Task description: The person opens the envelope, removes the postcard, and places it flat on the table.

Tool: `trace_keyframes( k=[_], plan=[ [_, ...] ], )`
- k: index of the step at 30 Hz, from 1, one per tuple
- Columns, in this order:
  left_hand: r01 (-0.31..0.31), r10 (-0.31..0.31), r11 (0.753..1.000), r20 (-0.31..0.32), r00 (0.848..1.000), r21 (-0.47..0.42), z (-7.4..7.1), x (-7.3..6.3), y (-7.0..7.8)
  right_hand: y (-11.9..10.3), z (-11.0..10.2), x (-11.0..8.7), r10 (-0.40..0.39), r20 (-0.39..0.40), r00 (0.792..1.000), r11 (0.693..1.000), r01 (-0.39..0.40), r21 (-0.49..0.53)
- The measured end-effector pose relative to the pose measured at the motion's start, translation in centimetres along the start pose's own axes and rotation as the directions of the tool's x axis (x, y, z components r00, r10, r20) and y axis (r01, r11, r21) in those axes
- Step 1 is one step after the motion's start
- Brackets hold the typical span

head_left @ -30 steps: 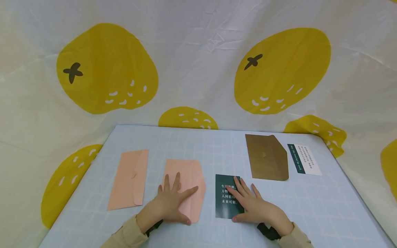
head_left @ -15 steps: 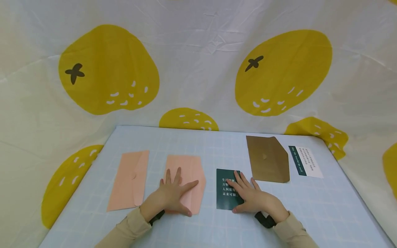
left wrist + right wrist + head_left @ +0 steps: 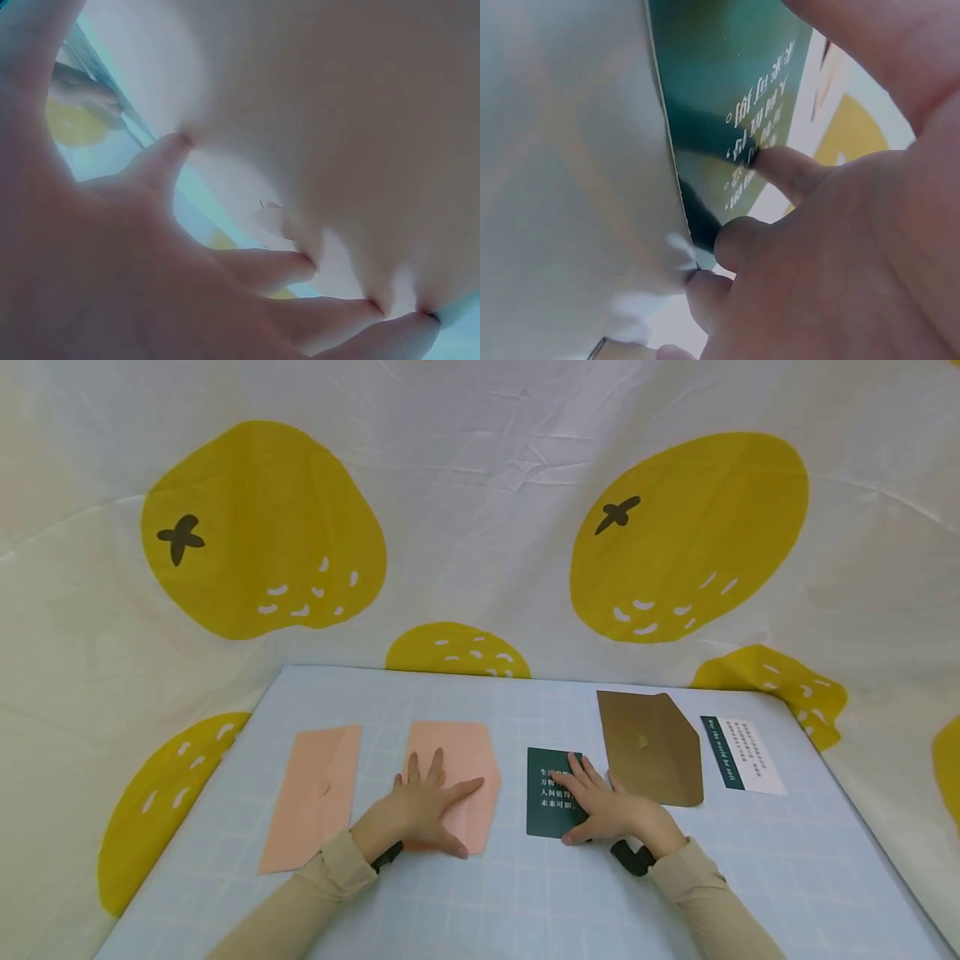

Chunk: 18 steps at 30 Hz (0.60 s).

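Observation:
A pink envelope [image 3: 448,739] lies with its flap toward the right, and my left hand [image 3: 423,806] rests on it with fingers spread. In the left wrist view the fingertips [image 3: 304,264] press down on the pink paper. To the right lies a dark green card [image 3: 546,785] printed with white characters. My right hand [image 3: 611,806] is spread over its right side. The right wrist view shows fingertips touching the green card [image 3: 705,112] near its edge, with one finger [image 3: 709,296] just off it on the tablecloth.
Another pink envelope [image 3: 311,797] lies at the left, its lower edge close to the left sleeve. A brown envelope [image 3: 651,752] is behind the right hand, with a white and green card [image 3: 750,756] beside it. Everything lies on a pale blue checked tablecloth [image 3: 480,910].
Both spread hands have slid forward, away from the body. The pink envelope and the green card have moved along under them, while the other envelopes and card stay put.

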<state>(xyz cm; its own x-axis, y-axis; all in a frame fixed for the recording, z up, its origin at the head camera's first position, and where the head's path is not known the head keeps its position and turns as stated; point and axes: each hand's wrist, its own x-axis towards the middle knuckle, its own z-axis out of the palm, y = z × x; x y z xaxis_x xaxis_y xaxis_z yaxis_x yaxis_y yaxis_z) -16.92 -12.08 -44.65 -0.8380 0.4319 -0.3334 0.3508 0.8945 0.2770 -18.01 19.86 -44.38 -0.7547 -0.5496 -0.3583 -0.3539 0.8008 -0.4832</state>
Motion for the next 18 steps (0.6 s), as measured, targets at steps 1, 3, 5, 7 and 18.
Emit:
trace_keyframes(
  k=[1,3,5,7,18],
  plan=[
    [0.002,-0.002,1.000,0.001,1.000,0.003,-0.1,0.3,-0.1,0.2,-0.1,0.2,-0.001,-0.001,1.000,1.000,0.001,0.002],
    [0.003,-0.003,1.000,0.003,1.000,0.016,-0.3,0.9,-0.2,0.6,-0.3,0.7,0.006,0.002,1.000,1.000,-0.006,-0.009],
    [0.003,-0.003,1.000,0.003,1.000,0.027,-0.6,1.6,-0.4,0.7,-0.7,1.1,0.019,0.008,1.000,1.000,-0.019,-0.013],
    [0.006,-0.006,0.999,0.004,1.000,0.032,-0.9,2.2,-0.6,0.7,-1.0,1.5,0.035,0.014,0.999,0.999,-0.034,-0.027],
    [0.041,-0.042,0.999,0.039,0.998,0.029,-2.2,6.0,-1.5,1.1,-2.9,3.2,0.069,0.024,0.997,0.997,-0.069,0.028]
  ],
)
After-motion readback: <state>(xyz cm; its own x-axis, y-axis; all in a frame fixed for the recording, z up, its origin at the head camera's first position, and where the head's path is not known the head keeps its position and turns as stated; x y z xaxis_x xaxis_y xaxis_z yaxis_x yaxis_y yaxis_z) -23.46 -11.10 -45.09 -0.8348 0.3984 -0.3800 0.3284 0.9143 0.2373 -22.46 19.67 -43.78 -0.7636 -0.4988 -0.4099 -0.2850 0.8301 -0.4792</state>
